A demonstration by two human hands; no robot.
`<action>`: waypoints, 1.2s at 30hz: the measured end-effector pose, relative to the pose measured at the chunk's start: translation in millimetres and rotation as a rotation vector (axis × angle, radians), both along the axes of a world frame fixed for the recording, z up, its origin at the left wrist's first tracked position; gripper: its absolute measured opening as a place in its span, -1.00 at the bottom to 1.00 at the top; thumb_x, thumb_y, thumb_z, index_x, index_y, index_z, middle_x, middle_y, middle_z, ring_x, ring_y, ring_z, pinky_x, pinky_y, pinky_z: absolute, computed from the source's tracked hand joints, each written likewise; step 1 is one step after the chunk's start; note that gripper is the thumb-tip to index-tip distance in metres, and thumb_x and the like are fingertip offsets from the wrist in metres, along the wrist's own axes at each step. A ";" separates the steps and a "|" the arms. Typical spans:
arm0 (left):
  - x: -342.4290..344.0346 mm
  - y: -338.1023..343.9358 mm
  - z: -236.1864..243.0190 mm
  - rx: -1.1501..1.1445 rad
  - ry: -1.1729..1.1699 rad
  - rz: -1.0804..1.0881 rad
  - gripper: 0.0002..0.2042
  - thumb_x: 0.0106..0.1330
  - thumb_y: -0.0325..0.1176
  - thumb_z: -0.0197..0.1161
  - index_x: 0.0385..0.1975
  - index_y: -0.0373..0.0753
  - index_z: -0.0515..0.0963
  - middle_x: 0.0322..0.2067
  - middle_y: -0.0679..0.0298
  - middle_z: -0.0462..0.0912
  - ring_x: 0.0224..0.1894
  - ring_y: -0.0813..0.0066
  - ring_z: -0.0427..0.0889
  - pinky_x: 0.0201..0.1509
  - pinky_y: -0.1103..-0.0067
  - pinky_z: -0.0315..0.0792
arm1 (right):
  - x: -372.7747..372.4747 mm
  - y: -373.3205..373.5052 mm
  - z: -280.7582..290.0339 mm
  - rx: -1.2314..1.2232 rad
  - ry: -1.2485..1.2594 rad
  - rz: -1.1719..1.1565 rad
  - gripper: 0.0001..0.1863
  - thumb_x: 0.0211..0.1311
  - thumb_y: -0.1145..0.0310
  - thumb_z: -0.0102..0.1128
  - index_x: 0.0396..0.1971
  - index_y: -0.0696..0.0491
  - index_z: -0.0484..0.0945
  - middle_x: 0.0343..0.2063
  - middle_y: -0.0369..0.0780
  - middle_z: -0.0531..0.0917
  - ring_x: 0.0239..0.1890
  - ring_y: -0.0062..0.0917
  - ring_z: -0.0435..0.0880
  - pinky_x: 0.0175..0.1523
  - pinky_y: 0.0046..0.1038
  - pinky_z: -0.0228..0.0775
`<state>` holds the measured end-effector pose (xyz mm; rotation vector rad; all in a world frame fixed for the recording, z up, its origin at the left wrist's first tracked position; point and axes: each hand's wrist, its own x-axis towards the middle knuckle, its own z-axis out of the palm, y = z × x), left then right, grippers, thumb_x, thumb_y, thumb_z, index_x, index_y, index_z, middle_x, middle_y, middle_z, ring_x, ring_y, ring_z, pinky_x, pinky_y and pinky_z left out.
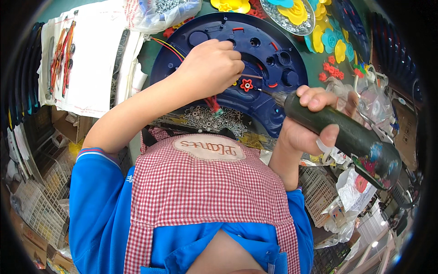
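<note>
My left hand [210, 68] is closed over the dark blue curved plastic housing [191, 27], its fingertips turned down and hiding what they hold, if anything. Just right of them sits a red star-shaped piece [246, 85] with a metal centre, and a thin brownish rod or strip shows above it. Red and yellow wires [166, 44] run at the housing's left; more wires hang below my wrist. My right hand [310, 118] grips a dark powered screwdriver [346, 137], whose bit points leftward, close beside the red piece.
Screws [214, 121] lie along the near edge. A metal dish [285, 25], yellow and cyan parts [340, 50] and red pieces [332, 68] sit at back right. White sheets with wired parts [89, 55] lie left, a bag of hardware [162, 9] behind, stacked dark housings [392, 55] right.
</note>
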<state>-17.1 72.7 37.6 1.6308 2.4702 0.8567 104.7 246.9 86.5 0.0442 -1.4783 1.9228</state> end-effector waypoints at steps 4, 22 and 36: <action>6.5 -11.2 4.2 -0.070 -0.194 0.080 -0.89 0.12 -0.33 0.36 -0.45 -0.18 0.59 -0.47 0.29 0.60 -0.33 0.31 0.57 -0.24 0.45 0.45 | 8.0 10.3 3.6 0.049 0.033 0.036 -0.25 0.20 -0.04 0.17 0.31 -0.01 0.20 -0.44 -0.19 0.54 -0.36 -0.43 0.53 -0.15 -0.25 0.39; 14.5 1.6 -27.5 0.157 0.024 -0.078 -0.89 -0.09 -0.39 0.43 -0.55 -0.18 0.66 -0.42 0.45 0.67 -0.30 0.48 0.59 -0.19 0.53 0.48 | 0.2 -5.7 1.9 -0.002 -0.010 -0.013 -0.12 0.17 0.03 0.33 0.31 0.12 0.03 -0.49 -0.14 0.56 -0.43 -0.43 0.56 -0.25 -0.31 0.45; 11.6 0.9 -25.6 0.164 -0.196 -0.022 -0.89 -0.14 -0.46 0.42 -0.60 -0.23 0.62 -0.44 0.36 0.62 -0.28 0.35 0.59 -0.13 0.44 0.47 | -16.0 -28.4 -9.1 0.005 -0.096 0.037 -0.06 0.06 0.04 0.47 0.19 0.25 0.05 -0.51 -0.16 0.58 -0.45 -0.43 0.60 -0.24 -0.36 0.55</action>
